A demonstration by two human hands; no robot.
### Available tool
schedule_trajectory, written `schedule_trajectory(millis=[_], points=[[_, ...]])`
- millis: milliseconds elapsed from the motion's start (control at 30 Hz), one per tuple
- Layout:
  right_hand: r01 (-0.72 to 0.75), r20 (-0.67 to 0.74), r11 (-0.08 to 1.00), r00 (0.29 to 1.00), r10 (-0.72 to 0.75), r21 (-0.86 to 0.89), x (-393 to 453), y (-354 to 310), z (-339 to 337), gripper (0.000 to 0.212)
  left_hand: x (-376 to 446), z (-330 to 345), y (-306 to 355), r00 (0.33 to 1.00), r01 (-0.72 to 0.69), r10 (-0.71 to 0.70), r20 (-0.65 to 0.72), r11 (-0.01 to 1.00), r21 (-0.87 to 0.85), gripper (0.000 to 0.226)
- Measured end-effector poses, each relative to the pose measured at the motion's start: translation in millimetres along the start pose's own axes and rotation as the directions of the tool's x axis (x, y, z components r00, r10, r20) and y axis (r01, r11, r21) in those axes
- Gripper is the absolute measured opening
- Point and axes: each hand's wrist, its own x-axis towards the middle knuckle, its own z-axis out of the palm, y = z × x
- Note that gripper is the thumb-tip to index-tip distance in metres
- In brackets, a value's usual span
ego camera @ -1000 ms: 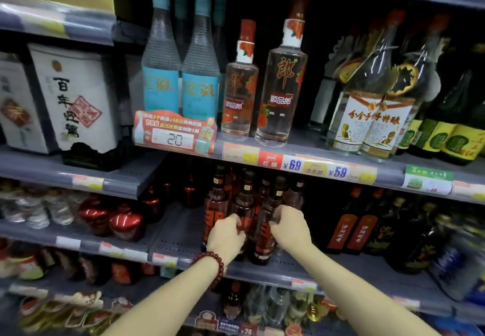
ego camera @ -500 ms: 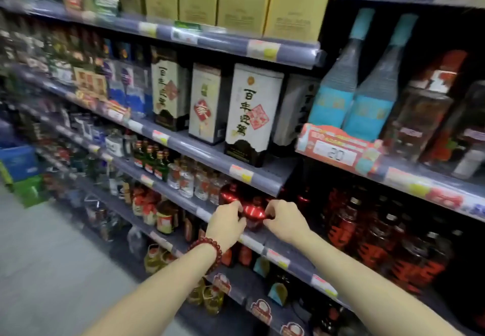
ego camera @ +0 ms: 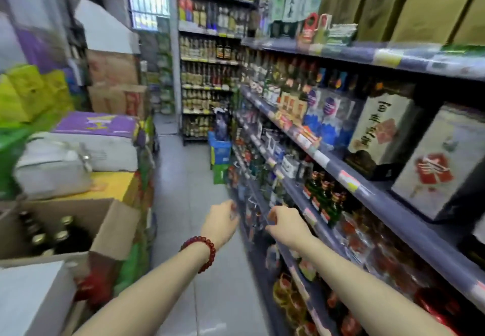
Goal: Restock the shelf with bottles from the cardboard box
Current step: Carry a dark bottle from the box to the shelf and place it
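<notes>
The cardboard box (ego camera: 112, 228) stands open at the near left, dark bottles (ego camera: 61, 236) upright inside it. The shelf (ego camera: 349, 186) runs along the right, packed with bottles and boxes. Both arms reach out over the aisle floor: the left hand (ego camera: 219, 224) and right hand (ego camera: 284, 226) hang loosely curled, holding nothing, near the shelf edge. A red bead bracelet (ego camera: 200, 250) circles the left wrist.
</notes>
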Motion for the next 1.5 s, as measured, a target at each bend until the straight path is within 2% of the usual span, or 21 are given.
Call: schedule_trajectory(millis=[133,267,467,533,667,933,1200,1367,1500], points=[[0.153,0.06,0.988,0.986,-0.155,0.031,81.2,-52.0,16.9,0.024,33.8,-44.9,-50.2,0.978,0.183,-0.172,-0.121,0.979,0.094,0.03],[0.304,0.13,0.951,0.942,-0.308,0.047,142.0,-117.3,44.0,0.03,40.8,-88.7,-97.8,0.921,0.35,-0.318,-0.224,0.929,0.122,0.021],[0.546,0.267,0.832,0.791,-0.551,0.1,188.1,-231.6,98.4,0.013,38.1,-140.7,-174.7,0.794,0.558,-0.49,-0.359,0.823,0.11,0.027],[0.6,0.291,0.792,0.742,-0.604,0.115,201.0,-265.0,116.0,0.017,42.3,-154.7,-198.8,0.755,0.599,-0.524,-0.395,0.796,0.089,0.026],[0.664,0.333,0.741,0.678,-0.655,0.105,223.9,-314.1,137.3,0.025,54.6,-178.5,-233.1,0.693,0.646,-0.568,-0.443,0.763,0.031,0.023],[0.751,0.328,0.653,0.595,-0.734,0.098,270.1,-365.2,139.8,0.027,89.0,-206.1,-258.4,0.626,0.679,-0.593,-0.507,0.734,-0.019,0.029],[0.804,0.322,0.582,0.523,-0.789,0.12,285.7,-373.1,134.7,0.026,100.8,-203.8,-248.8,0.584,0.719,-0.613,-0.532,0.695,-0.011,0.031],[0.813,0.311,0.564,0.503,-0.806,0.146,286.4,-369.4,129.9,0.026,103.1,-203.1,-245.1,0.564,0.731,-0.622,-0.543,0.682,-0.022,0.031],[0.813,0.299,0.561,0.502,-0.812,0.159,287.8,-364.5,126.3,0.026,106.0,-200.4,-243.7,0.572,0.726,-0.612,-0.546,0.687,-0.009,0.03]])
